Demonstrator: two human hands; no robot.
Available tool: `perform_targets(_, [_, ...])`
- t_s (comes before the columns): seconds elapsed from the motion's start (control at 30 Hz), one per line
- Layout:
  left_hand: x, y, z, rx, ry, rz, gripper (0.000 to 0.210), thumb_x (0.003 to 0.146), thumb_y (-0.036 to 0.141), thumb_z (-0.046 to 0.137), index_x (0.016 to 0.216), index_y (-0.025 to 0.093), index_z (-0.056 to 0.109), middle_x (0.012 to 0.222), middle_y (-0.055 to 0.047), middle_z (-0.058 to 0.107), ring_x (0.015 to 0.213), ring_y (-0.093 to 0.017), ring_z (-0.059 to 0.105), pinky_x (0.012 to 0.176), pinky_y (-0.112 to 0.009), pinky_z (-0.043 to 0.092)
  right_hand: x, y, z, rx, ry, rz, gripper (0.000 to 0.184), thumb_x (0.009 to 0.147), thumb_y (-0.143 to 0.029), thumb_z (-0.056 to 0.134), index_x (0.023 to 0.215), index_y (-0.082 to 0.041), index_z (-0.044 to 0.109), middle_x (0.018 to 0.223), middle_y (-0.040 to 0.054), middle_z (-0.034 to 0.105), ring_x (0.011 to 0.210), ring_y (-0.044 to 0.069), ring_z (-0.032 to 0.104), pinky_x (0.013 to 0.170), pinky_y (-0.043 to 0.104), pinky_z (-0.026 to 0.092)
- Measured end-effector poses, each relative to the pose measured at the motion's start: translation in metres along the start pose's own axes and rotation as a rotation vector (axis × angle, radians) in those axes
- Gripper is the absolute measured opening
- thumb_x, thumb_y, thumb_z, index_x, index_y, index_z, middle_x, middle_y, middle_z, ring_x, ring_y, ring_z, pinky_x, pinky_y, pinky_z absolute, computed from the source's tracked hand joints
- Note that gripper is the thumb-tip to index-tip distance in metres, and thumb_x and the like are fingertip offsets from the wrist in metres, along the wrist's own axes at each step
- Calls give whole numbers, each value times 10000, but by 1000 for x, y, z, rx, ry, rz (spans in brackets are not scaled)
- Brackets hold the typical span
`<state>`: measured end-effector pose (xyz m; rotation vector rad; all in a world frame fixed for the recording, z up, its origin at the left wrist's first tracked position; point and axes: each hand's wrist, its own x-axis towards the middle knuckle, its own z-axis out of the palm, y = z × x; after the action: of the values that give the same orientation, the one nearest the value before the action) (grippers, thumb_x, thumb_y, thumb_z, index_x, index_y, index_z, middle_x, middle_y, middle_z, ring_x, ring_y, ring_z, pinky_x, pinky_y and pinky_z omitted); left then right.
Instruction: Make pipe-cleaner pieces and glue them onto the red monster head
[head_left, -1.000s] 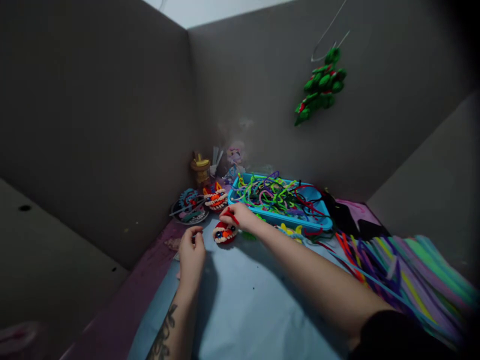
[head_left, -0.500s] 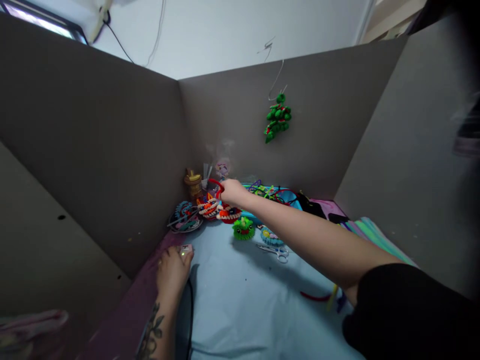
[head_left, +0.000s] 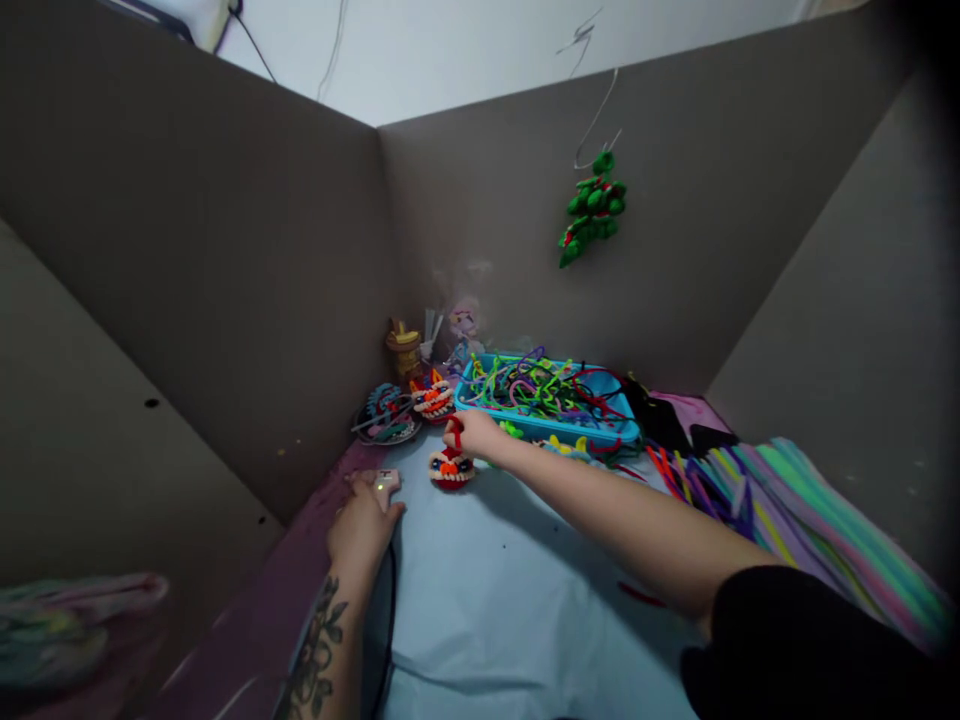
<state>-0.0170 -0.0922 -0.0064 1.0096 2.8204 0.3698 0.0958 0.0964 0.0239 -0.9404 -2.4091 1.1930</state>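
Note:
My right hand [head_left: 472,435] is closed on the red loop of a small lion head ornament [head_left: 451,470] of fuzzy red, orange and cream stems. The ornament is upright at the blue cloth, and I cannot tell if it touches. A similar lion head [head_left: 433,395] sits behind it. My left hand [head_left: 360,520] lies low at the left, thumb spread from the fingers, against a small pale pink device [head_left: 385,486] with a lit spot. A green fuzzy figure [head_left: 511,429] is mostly hidden behind my right hand.
A blue tray [head_left: 630,432] of tangled fuzzy stems stands at the back. Bundled coloured stems [head_left: 810,510] lie right. A dish [head_left: 409,432] and a brown cup [head_left: 405,350] stand back left. A green ornament [head_left: 592,210] hangs before the grey partition [head_left: 480,200].
My right hand has brought the lion head away from the other one, toward me. My left hand's thumb has spread wider beside the pink device. The view has shifted, showing more of the tray.

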Motion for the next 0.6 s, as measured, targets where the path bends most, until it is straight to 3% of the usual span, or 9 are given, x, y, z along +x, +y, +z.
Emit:
perform_targets(0.1, [-4, -5, -5, 43, -5, -6, 410, 778, 388, 520, 1076, 115, 452, 945, -234, 667, 870, -376, 653, 649, -385, 438, -4, 13, 1, 94, 48, 12, 255, 862, -276, 594, 1077, -140, 565, 970, 40, 616, 809, 159, 608, 719, 339, 516])
perform_targets(0.2, [-7, -12, -12, 4, 25, -27, 329, 836, 384, 430, 1049, 134, 447, 881, -197, 680, 802, -343, 669, 598, -354, 432, -27, 23, 4, 197, 171, 45, 340, 731, -153, 661, 1045, -134, 534, 725, -29, 561, 653, 136, 551, 634, 282, 458])
perform_targets(0.27, [-12, -14, -15, -110, 104, -42, 334, 843, 431, 423, 1033, 157, 440, 865, -164, 681, 764, -312, 671, 568, -326, 429, -52, 25, 13, 285, 186, 49, 220, 766, -178, 577, 979, -150, 533, 670, -40, 522, 612, 127, 521, 587, 255, 429])
perform_targets(0.37, [-23, -12, -9, -302, 306, -12, 373, 811, 517, 462, 988, 190, 430, 868, -114, 661, 736, -265, 661, 569, -298, 439, -92, 19, 37, 392, 76, -3, 96, 749, -204, 552, 836, -165, 563, 672, -26, 547, 603, 117, 517, 571, 233, 424])
perform_targets(0.43, [-28, -8, 0, -374, 378, 20, 383, 787, 553, 472, 933, 201, 432, 798, -79, 639, 675, -244, 642, 561, -296, 438, -111, 11, 52, 434, -24, -34, 150, 740, -213, 558, 873, -163, 606, 703, -10, 586, 607, 118, 529, 566, 231, 425])
perform_targets(0.6, [-24, -13, 15, -329, 259, 67, 283, 809, 498, 450, 850, 218, 458, 747, -40, 605, 615, -213, 604, 526, -283, 400, -125, 2, 56, 353, -163, -143, 235, 690, -133, 579, 900, -183, 674, 871, 37, 610, 762, 146, 574, 644, 244, 432])
